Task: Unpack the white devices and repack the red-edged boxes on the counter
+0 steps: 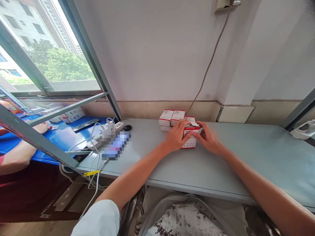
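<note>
Both hands are at a small white cardboard box [188, 128] with red edges and dark print, near the middle of the grey table. My left hand [177, 135] grips its left side, thumb across the front and fingers over the top. On the right side, my right hand [208, 137] holds it with thumb at the front and fingers at the upper edge. A whitish flap shows raised at its top. Beneath it is another white printed face with a red bottom edge; whether that is a second box I cannot tell. Similar white boxes [166, 115] are stacked just behind my left hand.
Left on the grey table [147, 164] lie a pixelated phone-like object [116, 146], a round black object [127, 127], white cables and a power strip [119, 126]. Beyond the metal frame, another person's arm [21, 157] rests at a blue table. A clear-and-white object [305, 129] lies far right.
</note>
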Demonstrator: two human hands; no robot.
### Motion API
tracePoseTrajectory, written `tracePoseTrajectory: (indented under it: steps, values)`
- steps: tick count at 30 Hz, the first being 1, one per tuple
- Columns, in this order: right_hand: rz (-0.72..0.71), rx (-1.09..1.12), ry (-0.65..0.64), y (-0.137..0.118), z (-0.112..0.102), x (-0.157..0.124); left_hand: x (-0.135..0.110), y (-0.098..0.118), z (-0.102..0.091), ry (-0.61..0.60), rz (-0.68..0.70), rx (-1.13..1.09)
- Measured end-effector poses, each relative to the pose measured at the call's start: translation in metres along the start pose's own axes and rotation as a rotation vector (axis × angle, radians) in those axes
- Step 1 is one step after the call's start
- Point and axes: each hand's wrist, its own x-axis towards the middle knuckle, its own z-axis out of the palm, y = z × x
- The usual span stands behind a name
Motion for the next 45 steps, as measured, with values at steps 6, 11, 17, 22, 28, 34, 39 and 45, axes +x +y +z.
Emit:
tracePoseTrajectory:
  steps: [6, 11, 17, 22, 28, 34, 39, 45]
  values:
    - [-0.009, 0.009, -0.006, -0.0050, -0.0026, -0.0010, 0.0000, -0.0015, 0.0009, 0.011, 0.005, 0.001]
    - [-0.014, 0.001, -0.008, -0.0044, -0.0024, -0.0007, -0.0001, -0.0017, 0.0012, 0.016, 0.004, 0.005]
    - [-0.010, 0.001, -0.009, -0.0021, -0.0017, -0.0005, -0.0001, -0.0025, 0.0012, 0.010, 0.013, -0.002]
    - [-0.009, -0.008, -0.013, -0.0016, -0.0013, -0.0001, -0.0002, -0.0017, 0.0008, 0.000, -0.009, 0.005]
    - [-0.009, 0.001, -0.013, 0.0008, 0.0003, 0.0003, -0.0003, 0.0001, -0.0004, -0.008, -0.027, 0.000]
    - [0.004, 0.013, -0.012, 0.0002, -0.0005, -0.0001, 0.0002, 0.0006, -0.0011, -0.007, -0.025, -0.002]
    - [0.008, 0.018, -0.008, 0.0006, 0.0000, -0.0001, 0.0001, 0.0010, -0.0017, -0.013, -0.027, 0.004]
    - [-0.005, 0.025, -0.011, 0.0022, 0.0009, -0.0001, -0.0005, -0.0012, -0.0013, -0.013, -0.004, -0.004]
